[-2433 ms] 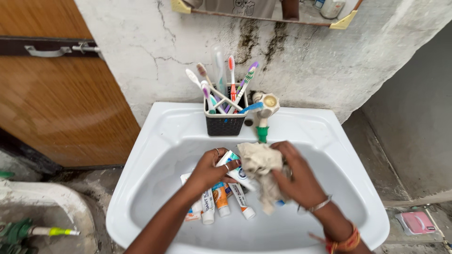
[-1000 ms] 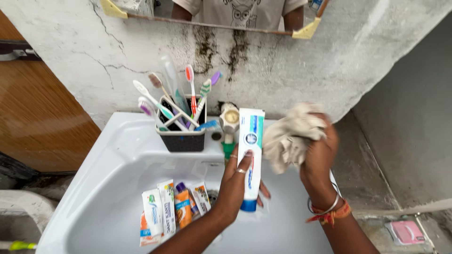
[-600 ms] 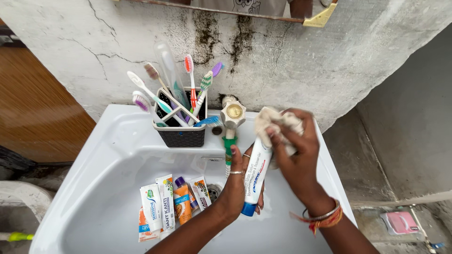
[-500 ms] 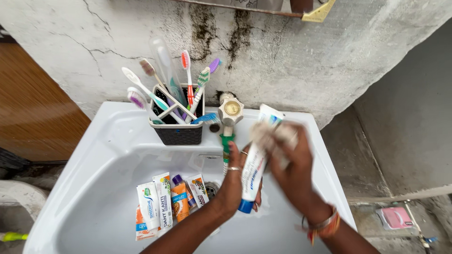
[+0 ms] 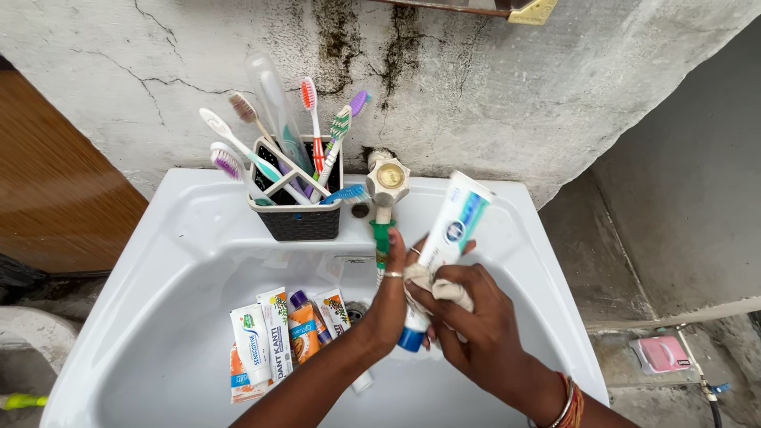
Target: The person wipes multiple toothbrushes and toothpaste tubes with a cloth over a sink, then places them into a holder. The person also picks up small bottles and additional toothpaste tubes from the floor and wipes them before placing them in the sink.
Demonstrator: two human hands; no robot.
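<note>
Wiping a toothpaste tube over the sink

Left hand [image 5: 390, 305] grips the toothpaste tube [image 5: 445, 242]; right hand [image 5: 476, 329] presses a cloth [image 5: 434, 284] around its lower half; other tubes [image 5: 281, 337] lie unwiped left of the hands.

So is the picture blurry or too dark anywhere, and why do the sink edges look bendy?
Head view: even daylight with soft shadows and no harsh glare; the sink rim bows outward from the wide lens; the toothpaste tube, cloth and both hands, left hand and right hand, look sharp, with no motion blur.
</note>
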